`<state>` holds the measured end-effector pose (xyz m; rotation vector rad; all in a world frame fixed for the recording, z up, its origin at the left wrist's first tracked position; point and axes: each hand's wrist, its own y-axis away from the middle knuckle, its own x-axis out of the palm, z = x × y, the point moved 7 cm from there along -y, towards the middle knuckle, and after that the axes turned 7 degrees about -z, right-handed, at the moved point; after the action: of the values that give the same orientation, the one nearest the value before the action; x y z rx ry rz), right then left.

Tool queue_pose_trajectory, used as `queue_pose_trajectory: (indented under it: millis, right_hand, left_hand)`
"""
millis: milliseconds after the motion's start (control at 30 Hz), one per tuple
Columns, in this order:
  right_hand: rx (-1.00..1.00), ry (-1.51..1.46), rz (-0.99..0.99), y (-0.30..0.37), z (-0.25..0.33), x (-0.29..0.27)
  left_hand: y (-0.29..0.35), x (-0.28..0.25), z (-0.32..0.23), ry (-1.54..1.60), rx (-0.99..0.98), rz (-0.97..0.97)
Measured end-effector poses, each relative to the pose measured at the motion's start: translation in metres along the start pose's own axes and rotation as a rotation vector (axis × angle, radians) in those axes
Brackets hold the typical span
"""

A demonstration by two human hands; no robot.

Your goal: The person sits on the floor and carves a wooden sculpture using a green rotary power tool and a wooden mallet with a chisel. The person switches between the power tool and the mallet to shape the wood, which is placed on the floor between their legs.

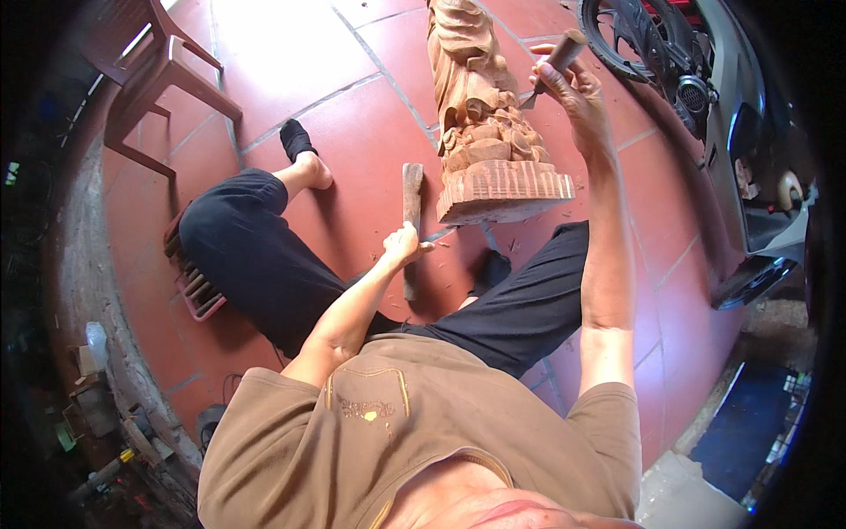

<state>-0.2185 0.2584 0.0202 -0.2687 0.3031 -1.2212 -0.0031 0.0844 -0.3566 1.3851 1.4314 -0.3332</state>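
A carved wooden statue (480, 132) lies on the tiled floor in front of me, its flat ridged base (504, 187) toward me. My right hand (577, 95) is closed round a chisel (564, 51) with a brown wooden handle, beside the statue's right side. Its metal blade points down toward the carving; I cannot tell whether the tip touches it. Nearer to me, my left hand (404, 245) grips a wooden mallet (412, 198), left of the base and between my legs. The mallet's worn upper end points away from me.
A brown plastic chair (167, 75) stands at the far left. A motorbike (696, 93) is parked close on the right. Beside my left leg sits a pink basket (201, 295) holding long pieces. Wood chips are scattered near the base. Assorted items line the left wall.
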Motion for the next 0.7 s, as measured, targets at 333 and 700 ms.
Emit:
queue_pose_trajectory:
  millis: [333, 700]
  right_hand:
    - [0.137, -0.159, 0.003, -0.039, -0.060, 0.026]
    - [0.139, 0.062, 0.185, -0.079, -0.105, 0.077]
  left_hand:
    - [-0.025, 0.014, 0.029, 0.085, -0.087, -0.018]
    - [-0.032, -0.006, 0.020, 0.255, -0.094, -0.016]
